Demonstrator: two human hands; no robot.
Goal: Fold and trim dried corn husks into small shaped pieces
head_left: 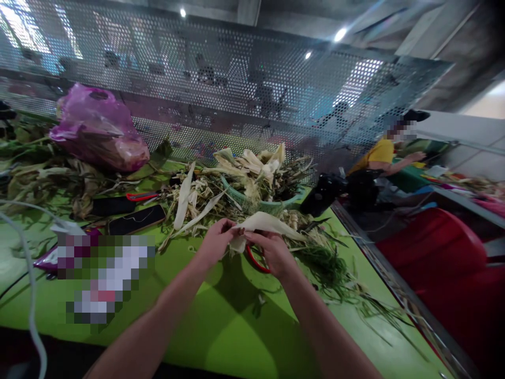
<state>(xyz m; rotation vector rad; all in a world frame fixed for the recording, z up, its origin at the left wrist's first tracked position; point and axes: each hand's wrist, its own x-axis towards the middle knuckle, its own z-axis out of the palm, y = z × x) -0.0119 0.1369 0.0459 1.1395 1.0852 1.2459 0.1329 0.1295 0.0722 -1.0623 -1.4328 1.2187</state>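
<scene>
A pale dried corn husk stretches between my two hands over the green table. My left hand pinches its left end, fingers closed. My right hand grips it from below, close beside the left, with its fingers partly hidden. Red-handled scissors show under my right hand; I cannot tell whether that hand also touches them. Beyond my hands stands a green basket heaped with dried husks. More loose husk strips lie left of it.
Green shreds are scattered at the right. A phone and a red-handled cutter lie to the left, before a purple plastic bag. A perforated metal panel stands behind. A red chair and a person in yellow are at right.
</scene>
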